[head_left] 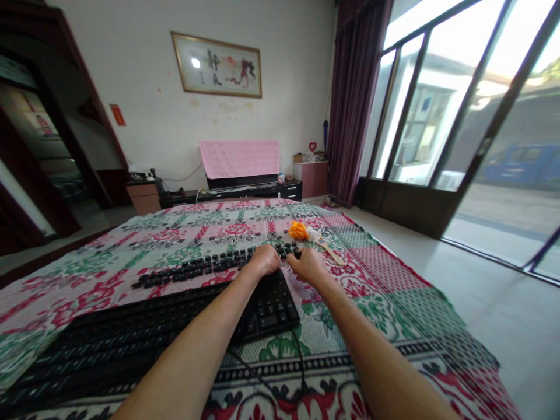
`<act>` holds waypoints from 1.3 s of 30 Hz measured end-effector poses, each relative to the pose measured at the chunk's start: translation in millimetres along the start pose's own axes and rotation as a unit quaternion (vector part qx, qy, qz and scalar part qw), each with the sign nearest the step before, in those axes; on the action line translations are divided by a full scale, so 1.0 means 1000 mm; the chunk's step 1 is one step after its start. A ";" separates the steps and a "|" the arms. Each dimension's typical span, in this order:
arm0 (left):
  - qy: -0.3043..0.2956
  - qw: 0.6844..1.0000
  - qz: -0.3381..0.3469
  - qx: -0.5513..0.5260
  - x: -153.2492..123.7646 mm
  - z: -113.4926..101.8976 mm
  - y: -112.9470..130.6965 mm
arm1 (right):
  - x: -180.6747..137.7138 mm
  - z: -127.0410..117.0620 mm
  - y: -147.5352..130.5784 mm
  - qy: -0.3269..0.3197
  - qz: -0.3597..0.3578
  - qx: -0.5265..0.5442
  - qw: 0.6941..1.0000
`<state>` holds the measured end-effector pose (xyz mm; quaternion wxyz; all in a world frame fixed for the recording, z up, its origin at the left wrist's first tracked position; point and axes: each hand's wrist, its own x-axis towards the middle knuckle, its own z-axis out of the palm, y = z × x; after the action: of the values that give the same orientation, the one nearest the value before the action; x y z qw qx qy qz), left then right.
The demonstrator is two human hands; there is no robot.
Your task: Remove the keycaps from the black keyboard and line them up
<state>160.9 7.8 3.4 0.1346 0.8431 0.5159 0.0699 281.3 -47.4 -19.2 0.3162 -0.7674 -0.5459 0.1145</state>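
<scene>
A black keyboard (166, 318) lies across the patterned cloth, its cable trailing toward me. Beyond it, loose black keycaps (210, 262) form an uneven band. Over the keyboard's far right corner, my left hand (265, 259) is closed, its fingertips turned away; whatever it grips is hidden. My right hand (310, 266) is close beside it, thumb and finger pinched at a small black piece that looks like a keycap (298, 255). Just past the right hand lie a fluffy orange clump (298, 231) and a white-bristled brush (331, 251) with a wooden handle.
The red, green and white cloth (367, 309) drapes over the table's right edge. Behind stand a low black cabinet (289, 191) and a pink towel (240, 158) over a dark, flat object. Tall glass doors (437, 116) are at the right, a dark doorway at the left.
</scene>
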 end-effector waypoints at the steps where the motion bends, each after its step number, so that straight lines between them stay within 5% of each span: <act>1: 0.003 1.000 0.007 -0.005 -0.001 0.001 0.000 | 0.000 0.000 0.000 0.008 -0.007 -0.001 1.000; 39: 0.042 0.999 -0.005 -0.034 -0.002 0.005 -0.006 | -0.006 -0.004 -0.006 0.029 -0.026 -0.022 0.999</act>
<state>156.0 8.2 -2.8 0.1414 0.8320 0.5224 0.1219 276.6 -53.2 -13.0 0.3174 -0.7627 -0.5589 0.0717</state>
